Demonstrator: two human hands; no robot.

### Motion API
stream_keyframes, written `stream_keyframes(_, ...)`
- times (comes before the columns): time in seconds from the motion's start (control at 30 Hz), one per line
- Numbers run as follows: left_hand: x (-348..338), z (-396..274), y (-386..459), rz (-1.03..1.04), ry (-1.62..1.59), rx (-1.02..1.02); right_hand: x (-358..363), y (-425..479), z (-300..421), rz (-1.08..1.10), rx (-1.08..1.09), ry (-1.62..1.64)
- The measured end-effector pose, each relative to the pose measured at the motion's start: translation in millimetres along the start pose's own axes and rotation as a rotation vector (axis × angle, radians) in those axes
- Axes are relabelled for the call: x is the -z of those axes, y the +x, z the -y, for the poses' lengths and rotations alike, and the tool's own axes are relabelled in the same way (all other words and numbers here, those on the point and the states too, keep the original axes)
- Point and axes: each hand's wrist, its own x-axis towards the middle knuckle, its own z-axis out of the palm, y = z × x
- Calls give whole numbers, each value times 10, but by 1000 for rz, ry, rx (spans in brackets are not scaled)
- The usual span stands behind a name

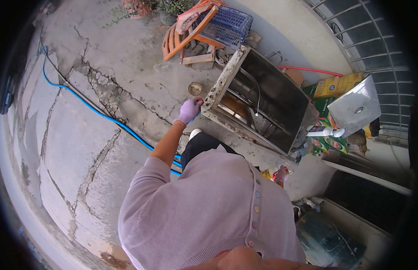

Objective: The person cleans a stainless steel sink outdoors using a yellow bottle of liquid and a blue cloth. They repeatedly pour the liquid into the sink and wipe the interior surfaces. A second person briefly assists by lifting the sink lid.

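My left hand [189, 111], in a lilac glove, is closed around a small red object [199, 101]. A bit of blue shows under its palm, and the hand is at the near left corner of a grimy, open metal appliance housing [225, 76]. A thin pale cable [257, 91] hangs inside that housing, over dark panels and a metal rod. Lower down, beside my torso, my right hand [280, 174], also gloved, grips a yellow container [266, 174] with a red top, perhaps a spray bottle. My body hides much of that container.
Blue hose [106, 116] crosses the cracked concrete on the left. A small round bowl [195, 88] lies near the housing, below a broken wooden chair [190, 33] and a blue crate [225, 25]. Rightward are a white bottle [323, 131], a metal panel [355, 99], stacked cartons [340, 84] and a tabby cat [358, 140].
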Motion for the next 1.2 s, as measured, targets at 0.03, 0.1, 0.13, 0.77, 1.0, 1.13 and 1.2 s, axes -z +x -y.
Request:
stream_keyframes(0.03, 18, 23, -8, -8, -7, -20, 11, -11, 16, 13, 4, 12)
stream_keyframes(0.1, 46, 39, -29, -44, 29, -39, 33, -45, 39, 36, 12, 38)
stream_keyframes(0.13, 56, 38, -56, -71, 70, -37, 49, -55, 57, 40, 0, 42)
stream_keyframes(0.77, 92, -337, 8, -38, 631, -717, 300, -250, -14, -2, -70, -129)
stream_keyframes(1.0, 231, -446, 228, 279, 808, -769, 289, -238, -121, 34, -87, 45)
stream_keyframes(1.13, 287, -468, 105, 127, 659, -701, 327, -141, -248, 0, -95, -18)
stream_keyframes(1.2, 304, -465, -24, -81, 409, -429, 337, -146, -336, -43, -101, -35)
